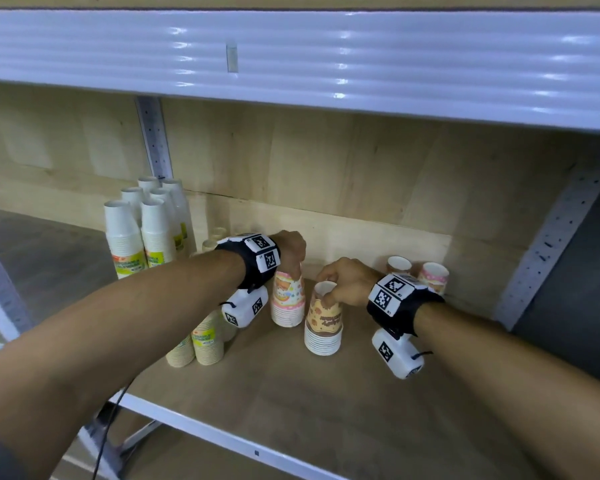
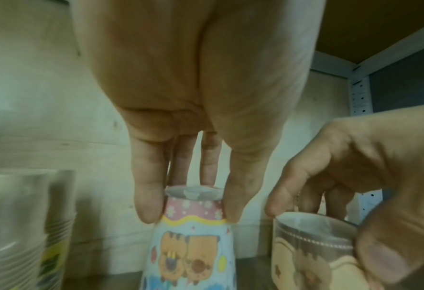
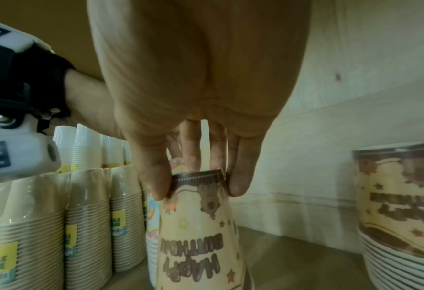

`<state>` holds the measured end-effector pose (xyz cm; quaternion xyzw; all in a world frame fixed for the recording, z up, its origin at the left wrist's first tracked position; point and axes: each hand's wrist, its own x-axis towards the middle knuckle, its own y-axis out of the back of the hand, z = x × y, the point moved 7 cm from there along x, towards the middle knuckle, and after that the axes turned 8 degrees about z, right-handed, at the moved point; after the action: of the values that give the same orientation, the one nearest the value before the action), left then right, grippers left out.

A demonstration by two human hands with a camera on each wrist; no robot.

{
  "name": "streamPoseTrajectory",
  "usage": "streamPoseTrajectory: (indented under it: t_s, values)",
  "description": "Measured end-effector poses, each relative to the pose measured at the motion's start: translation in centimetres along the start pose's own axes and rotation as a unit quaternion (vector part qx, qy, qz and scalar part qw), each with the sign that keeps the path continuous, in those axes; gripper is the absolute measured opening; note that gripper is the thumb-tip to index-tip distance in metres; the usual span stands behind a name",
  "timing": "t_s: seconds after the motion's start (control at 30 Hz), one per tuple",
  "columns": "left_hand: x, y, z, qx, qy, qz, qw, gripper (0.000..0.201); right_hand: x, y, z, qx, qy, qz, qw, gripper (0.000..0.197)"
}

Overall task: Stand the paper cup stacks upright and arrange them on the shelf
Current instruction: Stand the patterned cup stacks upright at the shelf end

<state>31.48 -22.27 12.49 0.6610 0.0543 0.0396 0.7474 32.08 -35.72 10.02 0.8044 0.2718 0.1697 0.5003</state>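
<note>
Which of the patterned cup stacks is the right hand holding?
The beige-and-brown bear stack printed Happy Birthday; the right hand pinches its top. The pink-and-blue cat stack beside it is pinched by the left hand.
</note>
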Motion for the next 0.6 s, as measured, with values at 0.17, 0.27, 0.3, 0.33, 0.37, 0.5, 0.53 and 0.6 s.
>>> streamPoseTrajectory:
  t_s: [0.17,0.27,0.3,0.33,0.37,0.5,0.53,0.6]
  values:
    - [0.9,1.1,4.6,-0.017,-0.055,0.053,0.997,0.024,-2.0,1.3,1.5,-0.012,-0.015,0.005,1.0,0.054]
    - [1.9,1.0,6.8,-0.03,-0.079,0.049,0.995,0.047,-3.3,2.0,2.5,-0.018,-0.021,0.009,1.0,0.05]
    - [2.1,0.9,7.6,-0.04,-0.085,0.05,0.994,0.048,-3.7,2.2,2.9,-0.02,-0.022,0.007,1.0,0.05]
    - [2.6,0.7,8.4,-0.048,-0.091,0.051,0.993,0.049,-4.1,2.3,3.2,-0.027,-0.023,0.003,0.999,0.049]
    - [2.7,0.6,9.3,-0.055,-0.098,0.048,0.993,0.05,-4.6,2.5,3.5,-0.035,-0.023,-0.001,0.999,0.05]
    - [3.4,-0.1,12.8,-0.058,-0.131,0.034,0.989,0.048,-6.4,3.0,4.4,-0.04,-0.029,-0.012,0.999,0.049]
    - [3.5,-0.3,13.7,-0.059,-0.143,0.032,0.988,0.048,-6.8,3.2,4.6,-0.037,-0.032,-0.012,0.999,0.05]
    - [3.5,-0.7,15.4,-0.061,-0.158,0.024,0.985,0.047,-7.7,3.5,5.1,-0.035,-0.038,-0.013,0.999,0.052]
